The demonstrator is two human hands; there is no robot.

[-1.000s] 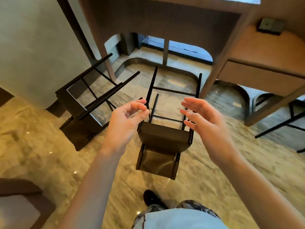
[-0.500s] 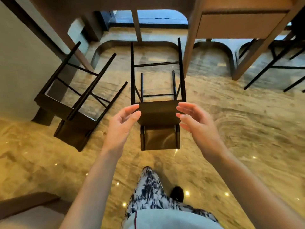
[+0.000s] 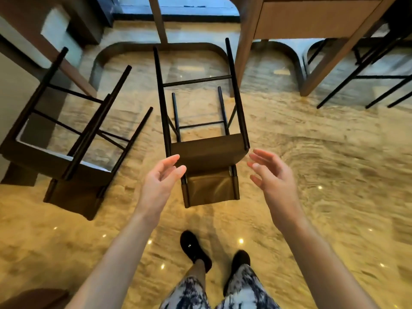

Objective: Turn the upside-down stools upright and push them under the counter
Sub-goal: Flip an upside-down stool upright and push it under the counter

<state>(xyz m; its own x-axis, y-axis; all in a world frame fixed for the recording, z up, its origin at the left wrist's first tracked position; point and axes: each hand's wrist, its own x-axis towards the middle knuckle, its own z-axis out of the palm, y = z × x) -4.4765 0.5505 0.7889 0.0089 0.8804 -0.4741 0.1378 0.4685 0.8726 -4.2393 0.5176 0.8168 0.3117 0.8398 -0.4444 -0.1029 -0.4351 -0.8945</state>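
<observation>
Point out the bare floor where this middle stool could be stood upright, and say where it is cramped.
Free: the polished floor right of the middle stool, bordered by the counter leg and the right hand. Also the strip between that stool and the shoes. Cramped: the left side, where the left stool has its legs slanting toward the middle one.

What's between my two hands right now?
In the head view, the upside-down stool's seat sits between the open left hand and right hand; neither touches it.

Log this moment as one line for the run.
phase: reaching | left hand: open, empty | right hand: open, empty | middle stool: upside-down, untouched | left stool: upside-down | counter: ahead
</observation>
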